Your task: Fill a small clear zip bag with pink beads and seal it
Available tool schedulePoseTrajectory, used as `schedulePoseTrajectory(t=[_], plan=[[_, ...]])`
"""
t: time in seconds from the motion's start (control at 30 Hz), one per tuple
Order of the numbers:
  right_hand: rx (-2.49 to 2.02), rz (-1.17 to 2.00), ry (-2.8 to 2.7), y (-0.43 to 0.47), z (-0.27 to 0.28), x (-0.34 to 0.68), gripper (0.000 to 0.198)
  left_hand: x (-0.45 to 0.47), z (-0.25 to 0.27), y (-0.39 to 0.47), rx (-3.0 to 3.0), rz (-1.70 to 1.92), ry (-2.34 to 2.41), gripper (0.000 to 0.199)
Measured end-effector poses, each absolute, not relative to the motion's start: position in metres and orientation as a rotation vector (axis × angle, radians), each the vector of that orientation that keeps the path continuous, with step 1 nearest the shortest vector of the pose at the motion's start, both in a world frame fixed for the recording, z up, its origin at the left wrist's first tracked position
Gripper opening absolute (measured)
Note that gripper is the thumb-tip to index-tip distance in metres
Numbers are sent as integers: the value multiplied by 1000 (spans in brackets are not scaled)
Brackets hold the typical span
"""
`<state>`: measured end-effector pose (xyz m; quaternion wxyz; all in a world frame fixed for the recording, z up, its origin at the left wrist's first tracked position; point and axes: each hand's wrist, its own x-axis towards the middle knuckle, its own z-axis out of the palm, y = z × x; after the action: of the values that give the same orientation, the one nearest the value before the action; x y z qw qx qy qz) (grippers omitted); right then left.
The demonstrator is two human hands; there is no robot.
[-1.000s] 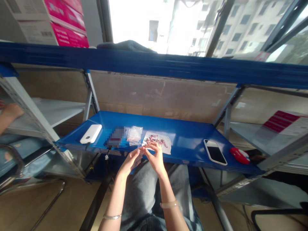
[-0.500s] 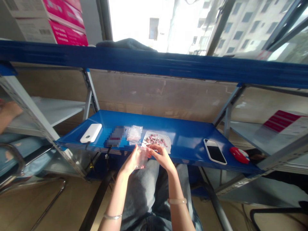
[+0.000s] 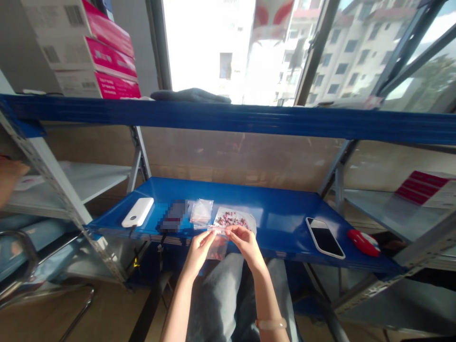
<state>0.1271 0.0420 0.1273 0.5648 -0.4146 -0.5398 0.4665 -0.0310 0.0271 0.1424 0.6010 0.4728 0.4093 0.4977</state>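
Observation:
Between my two hands hangs a small clear zip bag [image 3: 216,249] with a few small reddish pieces at its bottom. My left hand [image 3: 200,246] pinches the top edge of the bag on the left. The fingers of my right hand [image 3: 245,241] are closed on the same edge at the right. Just beyond the hands, a white sheet [image 3: 252,221] lies on the blue shelf, bearing a pile of small red and dark pieces [image 3: 231,219]. Beside it on the left is a stack of clear zip bags [image 3: 202,211].
On the blue shelf [image 3: 281,209] lie a white power bank [image 3: 138,212], a blurred-out dark item [image 3: 174,216], a phone [image 3: 325,238] and a red object [image 3: 363,242]. A blue beam [image 3: 228,116] crosses above. Another person's hand [image 3: 12,175] shows at the far left.
My right hand has shifted from the bag's mouth to its top right edge. The bag now hangs flat and upright between both hands. The camera view has tilted up slightly.

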Motion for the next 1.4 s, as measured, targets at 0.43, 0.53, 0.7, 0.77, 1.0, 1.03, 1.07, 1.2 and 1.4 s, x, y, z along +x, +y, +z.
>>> schedulePoseTrajectory(t=[0.43,0.53,0.7,0.77,1.0,1.03,1.07,1.2,1.4], plan=[[-933,1120,-1249,35,137,131,31,-26,139,26,1136,1256,916,34],[-916,1108,-1265,36,134,127,30,-29,137,28,1125,1332,932,32],[-963,1027,-1312,38,128,131,31,-33,137,31,1097,1433,1017,28],[-983,996,-1324,38,127,133,32,-33,139,30,1107,1428,1030,27],[-960,1013,-1245,34,131,131,24,-32,140,27,1163,1431,1040,23],[-944,1030,-1246,34,131,130,22,-32,139,27,1160,1446,1035,22],[-932,1041,-1251,33,132,128,21,-32,138,27,1157,1461,1031,21],[-920,1040,-1266,33,131,124,21,-34,137,27,1165,1480,1040,20],[-947,960,-1278,37,125,120,22,-35,134,29,1212,1484,1053,21]])
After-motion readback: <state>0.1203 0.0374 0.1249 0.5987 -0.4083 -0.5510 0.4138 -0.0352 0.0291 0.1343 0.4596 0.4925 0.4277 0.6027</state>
